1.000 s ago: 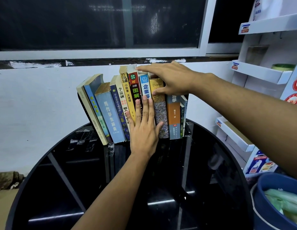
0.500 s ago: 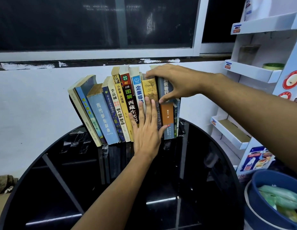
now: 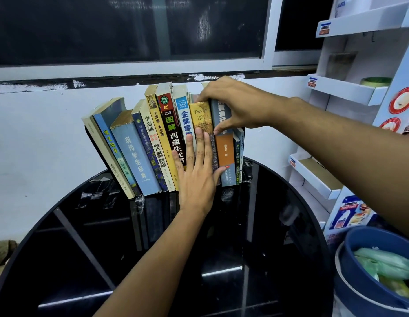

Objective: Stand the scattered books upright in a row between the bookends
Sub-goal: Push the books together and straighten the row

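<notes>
A person's right hand (image 3: pixel 231 106) grips the top of a grey-and-orange book (image 3: pixel 225 152). Its fingers curl over the upper edge and its thumb pinches against the spine. The left hand (image 3: pixel 196 177) lies flat, fingers straight and close together. It presses on the lower spines of the yellow Troyka book (image 3: pixel 200 116) and the volumes just beside it, with the thumb touching the foot of the gripped book.

The gripped book stands nearly upright near the right end of a row of books (image 3: pixel 139 147). Two thin green-spined books (image 3: pixel 239 156) are squeezed in on its right. To its left, the Troyka book, a blue-and-white paperback (image 3: pixel 184 120) and a black-spined volume (image 3: pixel 174 133) stand close to vertical. Further left the books lean more and more leftward, and the outermost rests against a black bookend (image 3: pixel 87 135). Whether a second bookend closes the right end cannot be made out.

The row sits at the far edge of a round black glass table (image 3: pixel 267 248), close to a white wall (image 3: pixel 39 138) under a dark window (image 3: pixel 84 26). A white display rack (image 3: pixel 347 88) stands to the right. A blue bucket (image 3: pixel 363 282) holding green plastic bags (image 3: pixel 386 261) sits at the lower right.
</notes>
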Motion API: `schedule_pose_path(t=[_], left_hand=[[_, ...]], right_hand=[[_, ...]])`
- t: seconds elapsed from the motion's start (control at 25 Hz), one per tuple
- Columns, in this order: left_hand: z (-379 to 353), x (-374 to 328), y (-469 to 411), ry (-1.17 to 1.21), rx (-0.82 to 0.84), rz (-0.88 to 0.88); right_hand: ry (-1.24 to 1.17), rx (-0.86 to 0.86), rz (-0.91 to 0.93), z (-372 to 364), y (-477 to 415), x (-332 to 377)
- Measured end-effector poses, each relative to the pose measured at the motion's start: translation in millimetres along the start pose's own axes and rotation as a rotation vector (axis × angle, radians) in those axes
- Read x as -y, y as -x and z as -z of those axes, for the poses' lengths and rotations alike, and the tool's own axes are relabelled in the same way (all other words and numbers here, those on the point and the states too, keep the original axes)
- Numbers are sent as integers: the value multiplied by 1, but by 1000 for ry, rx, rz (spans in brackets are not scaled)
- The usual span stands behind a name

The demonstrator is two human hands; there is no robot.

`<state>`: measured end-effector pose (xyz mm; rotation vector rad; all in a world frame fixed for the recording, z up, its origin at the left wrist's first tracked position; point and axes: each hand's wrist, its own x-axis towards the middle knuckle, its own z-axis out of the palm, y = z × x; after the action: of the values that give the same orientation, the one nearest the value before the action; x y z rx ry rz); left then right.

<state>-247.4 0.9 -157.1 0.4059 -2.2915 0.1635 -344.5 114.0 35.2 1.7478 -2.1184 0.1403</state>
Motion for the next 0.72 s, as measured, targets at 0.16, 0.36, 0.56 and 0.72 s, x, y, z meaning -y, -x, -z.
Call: schedule_pose_path(t=[0.16, 0.36, 0.56, 0.72], left_hand=[[-2, -3, 0, -25, -26, 9], [-4, -5, 0, -40, -43, 23], [-4, -7, -1, -45, -43, 34], [-5, -8, -1, -38, -47, 40]], right_hand=[[-6, -26, -1, -3, 2, 0], [-6, -58, 3, -5, 3, 0], [8, -78, -5, -10, 2, -3], [6, -99, -20, -12, 2, -3]])
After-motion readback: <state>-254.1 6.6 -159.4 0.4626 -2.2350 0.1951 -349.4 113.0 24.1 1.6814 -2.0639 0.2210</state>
